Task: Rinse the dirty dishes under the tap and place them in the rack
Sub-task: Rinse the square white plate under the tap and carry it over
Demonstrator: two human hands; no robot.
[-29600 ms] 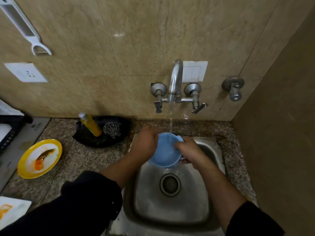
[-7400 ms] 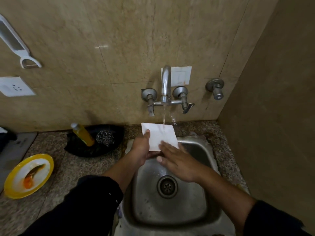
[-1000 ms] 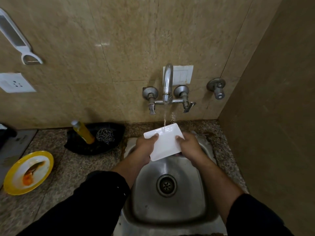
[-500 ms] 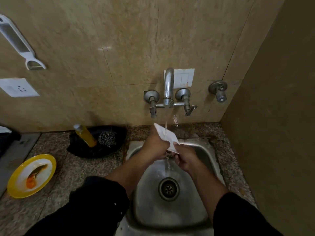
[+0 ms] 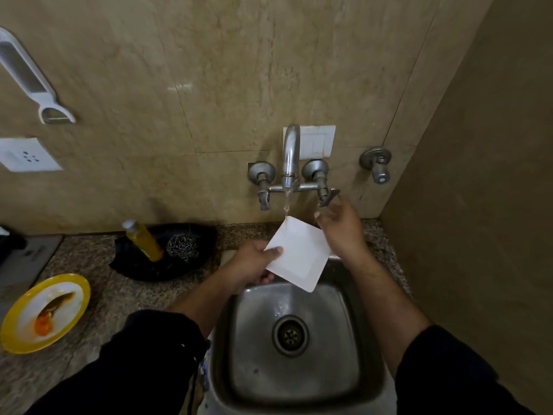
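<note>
2 plates (image 5: pixel 299 259) (image 5: pixel 68 313) — 2 hands (image 5: pixel 248 268) (image 5: pixel 341 232)

No readable text, no legible labels, brands, numbers, signs

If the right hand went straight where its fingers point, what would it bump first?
Probably the right tap lever: the open right hand points up at it from just below. Depth is unclear from one view, so it might miss and reach the wall behind.
</note>
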